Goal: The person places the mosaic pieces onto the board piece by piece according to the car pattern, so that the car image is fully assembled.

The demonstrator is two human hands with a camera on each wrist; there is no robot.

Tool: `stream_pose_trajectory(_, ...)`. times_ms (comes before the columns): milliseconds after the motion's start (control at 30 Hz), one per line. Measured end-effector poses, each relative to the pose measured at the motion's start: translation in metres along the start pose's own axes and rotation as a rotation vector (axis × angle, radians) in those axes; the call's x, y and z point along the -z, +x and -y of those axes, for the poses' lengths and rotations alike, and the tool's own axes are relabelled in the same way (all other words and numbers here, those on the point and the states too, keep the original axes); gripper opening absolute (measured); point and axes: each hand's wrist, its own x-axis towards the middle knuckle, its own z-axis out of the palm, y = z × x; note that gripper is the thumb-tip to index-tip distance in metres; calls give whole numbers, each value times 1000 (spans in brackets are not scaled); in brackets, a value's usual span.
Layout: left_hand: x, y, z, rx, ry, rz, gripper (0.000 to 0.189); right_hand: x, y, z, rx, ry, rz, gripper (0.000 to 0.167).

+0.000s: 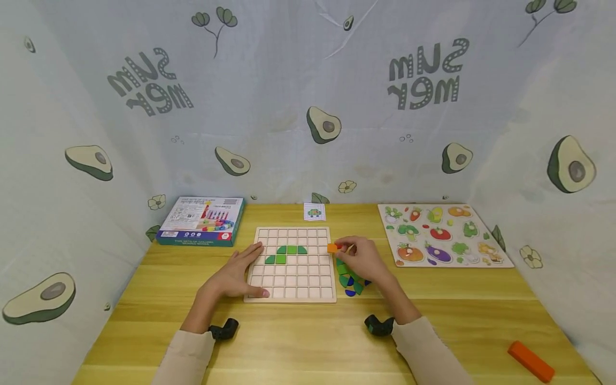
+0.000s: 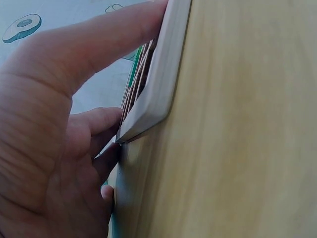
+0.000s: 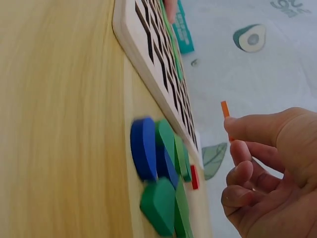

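My right hand [image 1: 362, 260] pinches a small orange tile [image 1: 332, 248] between thumb and fingertips, above the right edge of a wooden grid board [image 1: 298, 280]. In the right wrist view the orange tile [image 3: 225, 109] appears edge-on, clear of the board. My left hand [image 1: 234, 274] rests on the board's left side, fingers spread, thumb near the front left corner. Green square tiles [image 1: 291, 249] and green rounded tiles [image 1: 301, 250] lie in two rows of cells. Beside the board, partly under my right hand, is a pile of green and blue tiles [image 3: 143, 148] with a red tile [image 3: 194, 177].
A small card [image 1: 314, 212] with a gridded picture stands behind the board. At the back left lies a boxed set [image 1: 202, 222]; a vegetable puzzle board [image 1: 443, 235] lies at the back right. An orange-red block [image 1: 531, 361] lies at the front right.
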Motion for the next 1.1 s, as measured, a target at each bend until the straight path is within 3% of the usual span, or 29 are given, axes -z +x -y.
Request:
stream_pose_trajectory(733,1,0,1,0,-1,4,123,-58,24,37,9,35,102,21)
stream_pose_trajectory(1100,1,2,2,-1,0,10,123,-77,32,38,77,-26,142,21)
